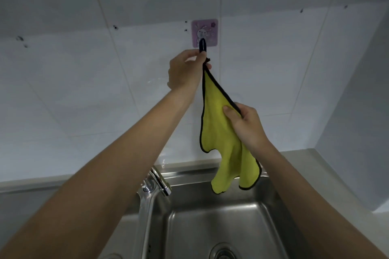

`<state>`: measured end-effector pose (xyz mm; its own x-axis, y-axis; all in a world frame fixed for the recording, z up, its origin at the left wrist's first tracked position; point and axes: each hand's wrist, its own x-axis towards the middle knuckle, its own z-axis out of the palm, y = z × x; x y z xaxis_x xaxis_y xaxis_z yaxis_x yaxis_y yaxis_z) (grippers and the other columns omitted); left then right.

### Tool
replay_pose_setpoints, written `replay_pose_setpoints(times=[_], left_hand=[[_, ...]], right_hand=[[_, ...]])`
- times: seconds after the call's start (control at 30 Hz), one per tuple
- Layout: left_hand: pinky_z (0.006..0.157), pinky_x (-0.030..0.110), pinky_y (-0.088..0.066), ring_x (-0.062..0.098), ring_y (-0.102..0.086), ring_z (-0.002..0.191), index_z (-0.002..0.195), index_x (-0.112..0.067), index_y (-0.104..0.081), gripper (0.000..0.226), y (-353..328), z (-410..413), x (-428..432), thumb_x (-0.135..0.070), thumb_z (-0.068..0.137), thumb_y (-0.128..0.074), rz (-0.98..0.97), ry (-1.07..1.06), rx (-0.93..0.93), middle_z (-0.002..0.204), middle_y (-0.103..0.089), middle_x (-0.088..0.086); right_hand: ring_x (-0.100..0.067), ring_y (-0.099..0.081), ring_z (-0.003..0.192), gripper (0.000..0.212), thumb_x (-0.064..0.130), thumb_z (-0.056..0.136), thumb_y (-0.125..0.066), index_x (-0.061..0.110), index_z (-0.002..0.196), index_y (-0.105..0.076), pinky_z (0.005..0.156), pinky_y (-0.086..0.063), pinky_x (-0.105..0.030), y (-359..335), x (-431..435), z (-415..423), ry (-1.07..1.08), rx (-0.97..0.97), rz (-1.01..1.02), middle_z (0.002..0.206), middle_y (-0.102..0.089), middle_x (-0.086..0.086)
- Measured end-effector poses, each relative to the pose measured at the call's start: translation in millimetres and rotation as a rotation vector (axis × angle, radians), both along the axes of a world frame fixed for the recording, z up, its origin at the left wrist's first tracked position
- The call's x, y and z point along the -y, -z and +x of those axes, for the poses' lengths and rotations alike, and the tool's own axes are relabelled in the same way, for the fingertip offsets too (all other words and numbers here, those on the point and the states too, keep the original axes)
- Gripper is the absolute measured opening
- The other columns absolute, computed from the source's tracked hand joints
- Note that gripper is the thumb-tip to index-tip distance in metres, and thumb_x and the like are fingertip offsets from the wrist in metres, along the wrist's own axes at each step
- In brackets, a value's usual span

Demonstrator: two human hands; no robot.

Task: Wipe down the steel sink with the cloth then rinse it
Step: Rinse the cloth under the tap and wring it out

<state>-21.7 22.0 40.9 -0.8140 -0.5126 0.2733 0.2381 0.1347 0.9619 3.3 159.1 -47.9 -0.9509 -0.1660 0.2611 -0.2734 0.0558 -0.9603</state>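
Left hand [185, 69] pinching cloth [219, 134] top, right hand [246, 124] mid-edge

Both bare arms reach up and forward. The left hand [185, 69], higher, pinches the top corner of the cloth [219, 132]; the right hand [246, 124], lower, pinches its edge under the thumb.

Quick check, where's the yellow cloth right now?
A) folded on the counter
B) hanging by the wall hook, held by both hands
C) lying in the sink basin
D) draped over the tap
B: the yellow cloth hangs below the wall hook, left hand pinching its top, right hand gripping its edge.
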Motion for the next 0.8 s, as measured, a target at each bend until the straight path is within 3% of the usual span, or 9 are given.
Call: replay_pose_setpoints(times=[0.17,0.37,0.47,0.53,0.63,0.7,0.8], left_hand=[[0.086,0.047,-0.054,0.02,-0.072,0.075,0.069,-0.025,-0.07,0.014,-8,-20,1,-0.029,0.081,-0.068,-0.033,0.022,0.009,0.061,-0.071,-0.01],[0.06,0.027,-0.057,0.006,-0.062,0.049,0.068,-0.014,-0.065,0.017,-9,-36,2,-0.014,0.085,-0.066,0.064,0.042,0.045,0.06,-0.067,-0.001],[0.051,0.022,-0.054,0.003,-0.058,0.042,0.068,-0.013,-0.064,0.018,-5,-40,4,-0.015,0.086,-0.068,0.072,0.029,0.094,0.061,-0.065,0.001],[0.04,0.014,-0.042,0.001,-0.055,0.038,0.07,-0.015,-0.064,0.019,3,-38,6,-0.022,0.087,-0.066,-0.007,0.026,0.136,0.062,-0.065,-0.001],[0.049,0.016,-0.046,0.007,-0.058,0.052,0.071,-0.019,-0.066,0.027,22,-35,10,-0.04,0.087,-0.063,-0.089,0.057,0.149,0.067,-0.067,-0.002],[0.065,0.027,-0.051,0.014,-0.058,0.063,0.068,-0.015,-0.064,0.042,40,-32,16,-0.053,0.084,-0.059,-0.189,0.1,0.152,0.07,-0.064,0.002],[0.062,0.028,-0.037,0.014,-0.05,0.063,0.065,-0.015,-0.051,0.046,75,-21,30,-0.055,0.087,-0.054,-0.479,0.201,0.31,0.066,-0.052,0.004]], right_hand=[[-0.023,-0.062,0.075,0.022,0.019,0.094,-0.051,0.024,0.077,-0.066,0.073,-0.052,-0.04,-4,3,-8,-0.031,-0.02,-0.014,0.078,-0.066,-0.005],[-0.014,-0.06,0.07,0.024,0.019,0.094,-0.051,0.026,0.075,-0.064,0.067,-0.048,-0.028,-4,4,-15,-0.031,-0.019,-0.006,0.072,-0.063,0.004],[-0.018,-0.061,0.073,0.022,0.02,0.094,-0.051,0.026,0.077,-0.064,0.07,-0.05,-0.032,-2,6,-19,-0.031,-0.002,0.014,0.076,-0.065,-0.001],[-0.023,-0.059,0.073,0.021,0.021,0.094,-0.051,0.024,0.078,-0.065,0.071,-0.05,-0.038,4,6,-21,-0.02,0.012,0.048,0.078,-0.064,-0.012],[-0.029,-0.06,0.076,0.019,0.023,0.094,-0.051,0.016,0.083,-0.066,0.075,-0.052,-0.046,18,4,-23,-0.018,0.06,0.09,0.09,-0.065,-0.027],[-0.031,-0.064,0.082,0.02,0.024,0.094,-0.051,0.011,0.092,-0.067,0.078,-0.052,-0.045,28,0,-25,-0.025,0.08,0.112,0.093,-0.067,-0.022],[-0.022,-0.066,0.083,0.02,0.027,0.094,-0.053,0.013,0.093,-0.066,0.077,-0.053,-0.036,41,-8,-29,-0.051,0.102,0.152,0.09,-0.069,-0.009]])
